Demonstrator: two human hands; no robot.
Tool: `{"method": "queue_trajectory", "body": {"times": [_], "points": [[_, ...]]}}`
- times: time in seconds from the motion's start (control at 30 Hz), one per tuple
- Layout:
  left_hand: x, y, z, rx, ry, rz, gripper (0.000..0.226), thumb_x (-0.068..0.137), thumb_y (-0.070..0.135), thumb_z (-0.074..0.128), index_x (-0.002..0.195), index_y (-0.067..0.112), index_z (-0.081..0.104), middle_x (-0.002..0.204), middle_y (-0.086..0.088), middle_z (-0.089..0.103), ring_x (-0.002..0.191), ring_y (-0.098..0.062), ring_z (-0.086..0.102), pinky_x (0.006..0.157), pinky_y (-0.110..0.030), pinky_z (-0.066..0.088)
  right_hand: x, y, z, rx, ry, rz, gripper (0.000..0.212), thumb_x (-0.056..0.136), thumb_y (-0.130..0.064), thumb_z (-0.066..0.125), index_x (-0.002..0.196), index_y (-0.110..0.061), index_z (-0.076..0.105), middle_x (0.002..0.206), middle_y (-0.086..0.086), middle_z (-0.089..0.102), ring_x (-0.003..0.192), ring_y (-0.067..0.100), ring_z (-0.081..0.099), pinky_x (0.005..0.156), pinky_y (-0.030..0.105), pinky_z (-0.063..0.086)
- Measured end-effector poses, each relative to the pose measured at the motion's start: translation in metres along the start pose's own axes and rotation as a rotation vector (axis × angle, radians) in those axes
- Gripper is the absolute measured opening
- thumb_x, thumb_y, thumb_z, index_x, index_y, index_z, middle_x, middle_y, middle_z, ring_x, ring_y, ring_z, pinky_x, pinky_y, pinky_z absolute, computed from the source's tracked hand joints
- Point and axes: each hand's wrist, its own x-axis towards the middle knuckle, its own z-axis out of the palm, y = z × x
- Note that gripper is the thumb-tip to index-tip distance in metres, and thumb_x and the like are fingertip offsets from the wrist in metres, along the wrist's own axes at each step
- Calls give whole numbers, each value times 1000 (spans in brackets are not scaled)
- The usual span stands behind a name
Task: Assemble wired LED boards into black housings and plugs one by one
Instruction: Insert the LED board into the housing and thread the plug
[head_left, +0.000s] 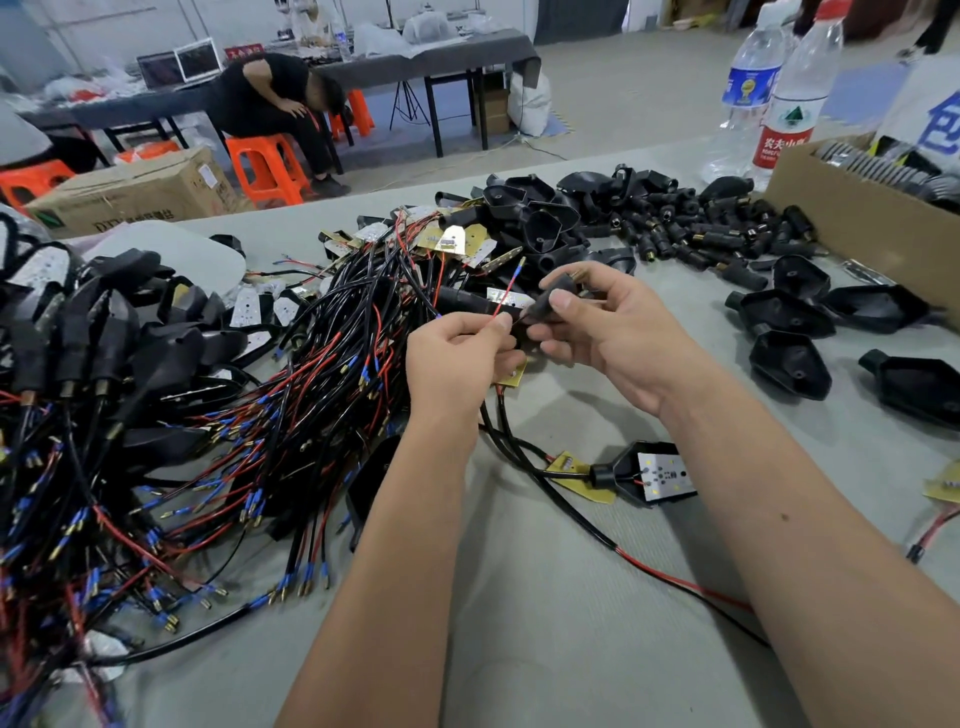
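Between two hands (457, 358), one red wire (503, 301)

Red label on the nearer water bottle (792, 104) reads "农夫山泉", partly cut off. White sign (935, 111) at right edge bears a large blue "包". Print on the cardboard box (135, 195) and the blue-labelled bottle (748, 78) is illegible.

Both bare forearms reach up from the bottom edge toward the frame's middle. The left hand (457, 358) is curled, thumb and forefinger pinched together. The right hand (602, 322), just beside it, has its fingers curled and pinching too.
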Motion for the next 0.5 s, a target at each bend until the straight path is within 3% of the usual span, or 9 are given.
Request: {"method": "queue_trajectory", "body": {"times": [0.17,0.33,0.5], "points": [[3,2,-4,-69,-28,-41,15,91,-11,65,92,1,75,82,-15,76,78,-26,78,72,-25,61,1,0,1,57,76,-19,14,105,-8,55,105,-17,65,92,23,75,78,26,73,69,28,61],[-1,-4,-1,-5,48,34,10,85,-3,78,91,4,75,78,-14,77,69,-22,76,66,-24,59,0,-3,0,47,81,2,11,106,-14,56,106,-18,66,93,23,76,75,24,72,67,28,58],[-3,-4,3,1,-2,61,14,82,1,83,90,3,71,70,-8,76,60,-14,71,57,-20,55,-2,0,4,-57,35,82,11,105,-18,58,109,-17,68,88,8,75,70,17,66,57,24,53]]}}
